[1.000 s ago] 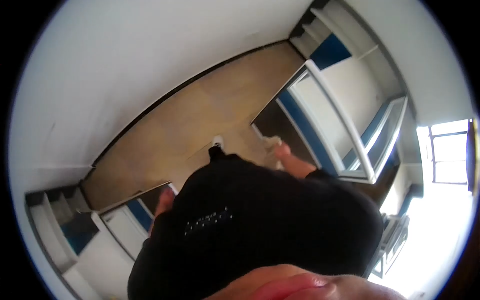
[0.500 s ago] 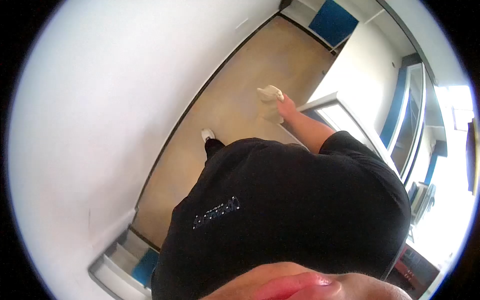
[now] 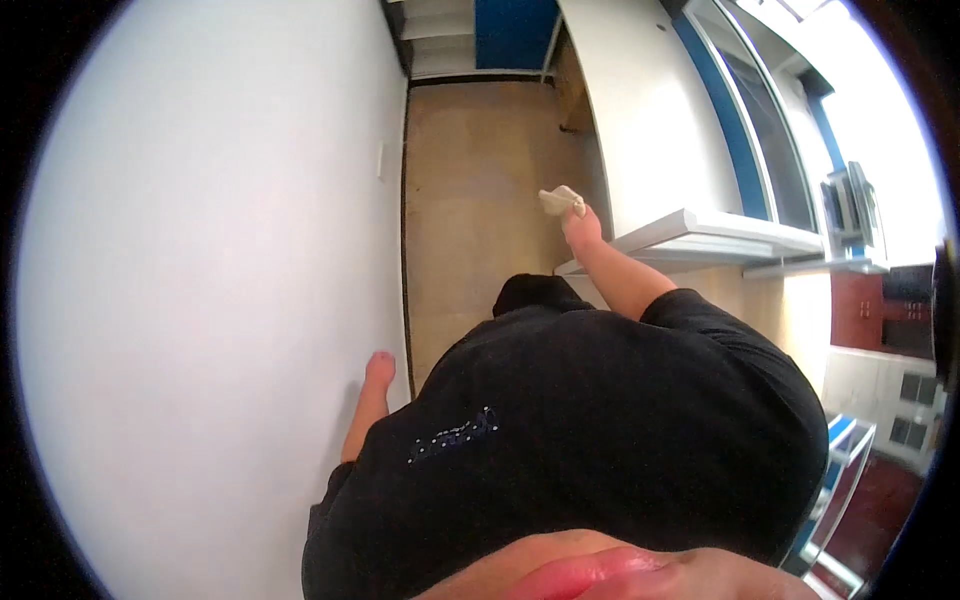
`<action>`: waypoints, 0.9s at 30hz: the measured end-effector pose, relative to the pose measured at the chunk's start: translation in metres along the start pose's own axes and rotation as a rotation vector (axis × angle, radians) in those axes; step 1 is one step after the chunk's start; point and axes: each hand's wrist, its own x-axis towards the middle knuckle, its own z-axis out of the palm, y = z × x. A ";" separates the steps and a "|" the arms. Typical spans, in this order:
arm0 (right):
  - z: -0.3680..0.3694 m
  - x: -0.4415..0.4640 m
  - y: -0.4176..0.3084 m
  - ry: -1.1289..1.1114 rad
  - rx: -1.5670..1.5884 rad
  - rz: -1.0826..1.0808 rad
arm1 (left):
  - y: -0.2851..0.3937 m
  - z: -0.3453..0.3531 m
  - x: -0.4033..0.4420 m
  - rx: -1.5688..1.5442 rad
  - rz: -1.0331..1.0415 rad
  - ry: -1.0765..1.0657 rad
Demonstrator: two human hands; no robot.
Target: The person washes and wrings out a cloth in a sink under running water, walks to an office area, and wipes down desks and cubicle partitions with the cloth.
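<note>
My right hand (image 3: 582,230) is held out in front, to the right of my body, and closed round a crumpled cream-coloured cloth (image 3: 560,200). The cloth hangs beyond the fingers, over the floor. Down at my left side, close to the white wall, is my left hand (image 3: 380,367). It looks small and seen from above, so its fingers do not show clearly and nothing can be seen in it.
A white wall (image 3: 220,250) runs along my left. On the right stands a white desk (image 3: 650,120) with a raised white panel edge (image 3: 690,228) near my forearm. Ahead, the brown floor (image 3: 470,170) leads to shelves (image 3: 440,50) and a blue panel (image 3: 515,35).
The view has turned, so the walkway now runs straight ahead. My left hand has come into sight beside the wall. The cloth stays in my right hand.
</note>
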 end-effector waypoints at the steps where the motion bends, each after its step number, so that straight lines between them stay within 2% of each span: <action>1: 0.003 0.001 0.005 0.023 0.012 0.031 | 0.015 -0.018 0.037 -0.313 -0.020 0.087; 4: 0.020 0.032 -0.007 0.149 0.020 0.226 | 0.122 -0.093 0.110 -0.447 0.078 0.001; 5: 0.029 0.049 -0.013 0.130 -0.121 0.172 | 0.162 -0.112 0.144 -0.438 0.127 -0.047; 7: 0.058 0.084 -0.020 0.141 -0.059 0.215 | 0.264 -0.153 0.162 -0.476 0.144 -0.134; 8: 0.072 0.105 -0.023 0.144 -0.024 0.263 | 0.303 -0.163 0.184 -0.470 0.223 -0.149; 11: 0.117 0.186 0.002 0.019 0.089 0.210 | 0.390 -0.182 0.213 -0.417 0.353 -0.156; 12: 0.120 0.199 -0.023 0.011 0.097 0.224 | 0.414 -0.195 0.224 -0.404 0.341 -0.157; 14: 0.113 0.220 -0.095 -0.169 -0.143 0.181 | 0.460 -0.208 0.242 -0.417 0.358 -0.199; 15: 0.118 0.239 -0.113 -0.317 -0.206 0.079 | 0.481 -0.219 0.251 -0.425 0.362 -0.205; 16: 0.120 0.257 -0.129 -0.467 -0.273 -0.028 | 0.501 -0.231 0.257 -0.289 0.480 -0.066; 17: 0.119 0.269 -0.151 -0.512 -0.284 -0.214 | 0.518 -0.245 0.264 -0.153 0.585 0.074; 18: 0.121 0.278 -0.169 -0.565 -0.292 -0.398 | 0.534 -0.258 0.275 -0.168 0.575 0.070; 20: 0.124 0.300 -0.212 -0.660 -0.321 -0.449 | 0.565 -0.287 0.285 0.141 0.824 0.445; 21: 0.130 0.315 -0.227 -0.736 -0.333 -0.521 | 0.580 -0.301 0.286 0.116 0.796 0.440; 23: 0.149 0.338 -0.242 -0.768 -0.361 -0.522 | 0.614 -0.337 0.300 0.231 0.707 0.331; 24: 0.157 0.360 -0.253 -0.777 -0.380 -0.541 | 0.623 -0.347 0.326 0.201 0.700 0.359; 26: 0.167 0.385 -0.281 -0.781 -0.352 -0.609 | 0.628 -0.364 0.383 0.420 0.832 0.271; 27: 0.173 0.400 -0.293 -0.774 -0.296 -0.645 | 0.637 -0.369 0.416 0.397 0.832 0.304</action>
